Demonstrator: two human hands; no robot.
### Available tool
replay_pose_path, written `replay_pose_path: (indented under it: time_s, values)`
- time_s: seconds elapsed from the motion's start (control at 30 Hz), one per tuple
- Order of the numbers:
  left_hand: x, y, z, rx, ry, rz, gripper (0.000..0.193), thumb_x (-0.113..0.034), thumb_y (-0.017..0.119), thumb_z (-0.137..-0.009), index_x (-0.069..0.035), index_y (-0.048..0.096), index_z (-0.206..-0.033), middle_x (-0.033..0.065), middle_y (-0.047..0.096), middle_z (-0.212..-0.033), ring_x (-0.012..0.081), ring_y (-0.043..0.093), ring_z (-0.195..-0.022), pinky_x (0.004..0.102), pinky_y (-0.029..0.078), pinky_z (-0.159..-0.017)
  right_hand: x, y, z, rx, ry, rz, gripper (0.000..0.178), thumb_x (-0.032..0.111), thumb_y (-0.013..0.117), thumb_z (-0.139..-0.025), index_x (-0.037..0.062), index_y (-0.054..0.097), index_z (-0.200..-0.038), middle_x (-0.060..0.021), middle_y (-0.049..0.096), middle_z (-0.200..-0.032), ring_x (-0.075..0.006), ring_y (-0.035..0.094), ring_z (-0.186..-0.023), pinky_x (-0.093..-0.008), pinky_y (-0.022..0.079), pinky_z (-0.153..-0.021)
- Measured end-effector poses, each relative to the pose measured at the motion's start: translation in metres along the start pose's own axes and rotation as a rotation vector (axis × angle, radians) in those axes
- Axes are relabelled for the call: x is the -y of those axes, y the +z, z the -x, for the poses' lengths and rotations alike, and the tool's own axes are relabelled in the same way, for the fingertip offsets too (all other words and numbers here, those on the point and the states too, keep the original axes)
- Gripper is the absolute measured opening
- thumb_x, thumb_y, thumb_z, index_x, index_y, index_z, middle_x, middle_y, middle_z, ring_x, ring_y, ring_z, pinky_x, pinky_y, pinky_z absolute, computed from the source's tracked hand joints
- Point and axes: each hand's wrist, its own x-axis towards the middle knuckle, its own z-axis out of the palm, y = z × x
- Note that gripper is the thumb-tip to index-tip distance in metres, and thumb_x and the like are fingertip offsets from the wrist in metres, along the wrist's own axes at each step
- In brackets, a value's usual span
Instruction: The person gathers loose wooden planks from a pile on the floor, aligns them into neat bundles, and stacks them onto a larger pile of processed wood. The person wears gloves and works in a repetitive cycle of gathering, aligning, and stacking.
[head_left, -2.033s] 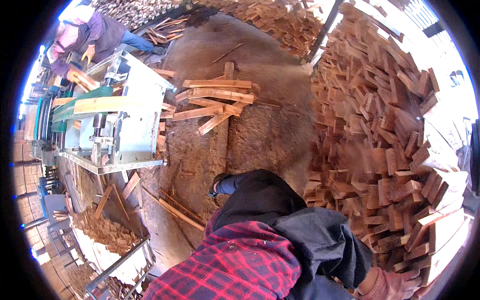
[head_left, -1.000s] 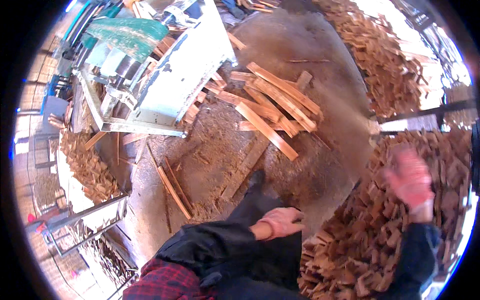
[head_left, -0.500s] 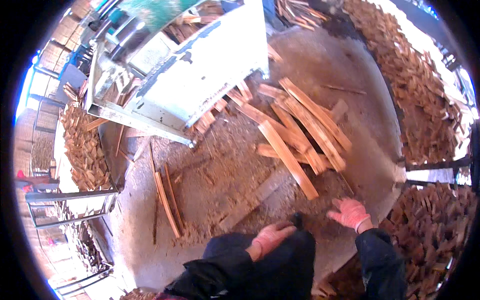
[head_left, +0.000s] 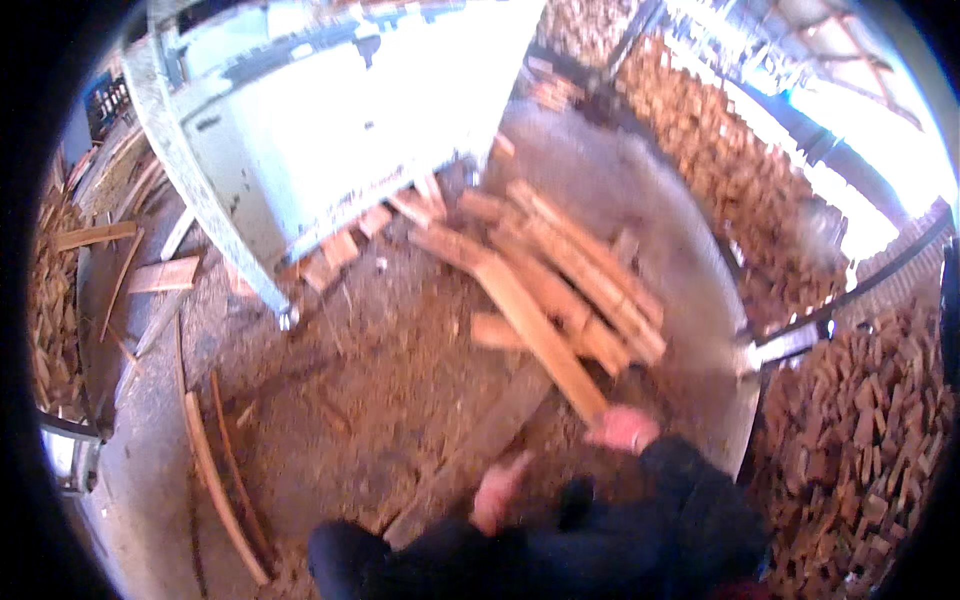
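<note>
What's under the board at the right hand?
A lower board juts out on the left from beneath that board; whatever else lies directly under it is covered and cannot be seen.

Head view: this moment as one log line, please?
right hand: at near end of wooden plank | left hand: empty | other planks: beside it

A long, orange-brown plank [head_left: 541, 335] — straight, bare — slants across loosely piled boards [head_left: 590, 285].

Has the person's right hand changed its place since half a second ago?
Yes. Against the pile of boards, the right hand has moved left: it was apart from the nearest board, and now is at that board's near end.
</note>
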Motion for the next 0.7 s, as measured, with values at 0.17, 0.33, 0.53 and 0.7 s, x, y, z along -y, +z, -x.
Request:
replay_pose_path:
  time_s: [0.17, 0.33, 0.53, 0.7]
  values:
    - [0.001, 0.012, 0.033, 0.073, -0.122, 0.171, 0.039, -0.038, 0.064, -0.095, -0.001, 0.071, -0.103, 0.0083, 0.067, -0.076, 0.0204, 0.062, -0.070, 0.0358, 0.051, -0.067, -0.058, 0.046, -0.024, 0.013, 0.074, -0.088, 0.070, 0.064, 0.056, -0.085, 0.0044, 0.066, -0.121, -0.0207, 0.065, -0.124, -0.0404, 0.062, -0.113, -0.0468, 0.048, -0.099]
    - [0.010, 0.002, -0.019, -0.134, -0.242, -0.192, 0.040, -0.039, 0.065, -0.092, -0.003, 0.070, -0.109, 0.0097, 0.069, -0.084, 0.0222, 0.064, -0.077, 0.0365, 0.052, -0.070, -0.085, -0.034, -0.046, -0.057, 0.320, -0.137, 0.077, 0.067, 0.058, -0.082, 0.0036, 0.065, -0.125, -0.0224, 0.065, -0.124, -0.0372, 0.062, -0.115, -0.0455, 0.047, -0.099]
    - [0.006, 0.016, -0.053, -0.209, -0.381, -0.096, 0.054, -0.050, 0.071, -0.088, 0.002, 0.071, -0.102, 0.0070, 0.066, -0.081, 0.0207, 0.062, -0.074, 0.0366, 0.050, -0.065, -0.140, -0.099, -0.111, -0.342, 0.297, -0.209, 0.074, 0.059, 0.059, -0.087, 0.0015, 0.055, -0.134, -0.0236, 0.065, -0.122, -0.0402, 0.061, -0.113, -0.0472, 0.050, -0.095]
    - [0.129, -0.030, -0.107, -0.098, 0.205, -1.006, 0.044, -0.037, 0.069, -0.092, 0.002, 0.067, -0.111, 0.0075, 0.067, -0.088, 0.0229, 0.065, -0.076, 0.0388, 0.052, -0.064, -0.213, -0.090, -0.224, -0.499, 0.258, -0.381, 0.083, 0.063, 0.055, -0.088, -0.0012, 0.049, -0.139, -0.0271, 0.059, -0.130, -0.0422, 0.054, -0.124, -0.0472, 0.041, -0.106]
